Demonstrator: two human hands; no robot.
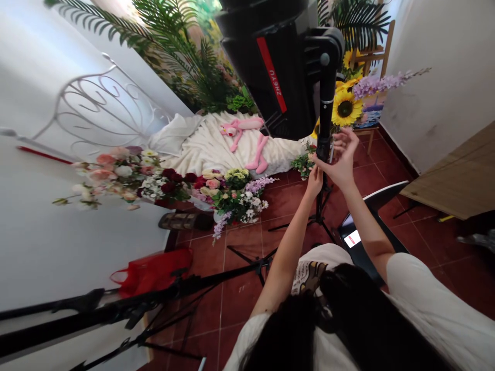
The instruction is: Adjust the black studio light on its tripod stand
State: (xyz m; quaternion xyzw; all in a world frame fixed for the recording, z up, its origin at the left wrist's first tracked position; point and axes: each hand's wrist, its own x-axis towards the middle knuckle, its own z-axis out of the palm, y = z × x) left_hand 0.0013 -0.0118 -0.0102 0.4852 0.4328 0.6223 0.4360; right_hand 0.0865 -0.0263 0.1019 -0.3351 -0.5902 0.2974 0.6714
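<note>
A black studio light (pixel 270 72) with a red ZHEYU label sits on top of a black light stand (pixel 325 111), right in front of me. My left hand (pixel 315 181) is closed around the stand's pole, just below a black collar (pixel 323 150). On the right of the pole, my right hand (pixel 343 157) has its fingers apart and curled. Its thumb reaches to the collar and seems to touch it. Part of the pole is hidden behind my hands.
A second black stand (pixel 124 309) slants across the lower left beside a red bag (pixel 154 273). Artificial flowers (pixel 232 196) and a pink plush toy (pixel 245 126) on a cream blanket (pixel 201 149) lie ahead. Right are sunflowers (pixel 345 109), a dark chair (pixel 386 232) and a wooden panel (pixel 456 175).
</note>
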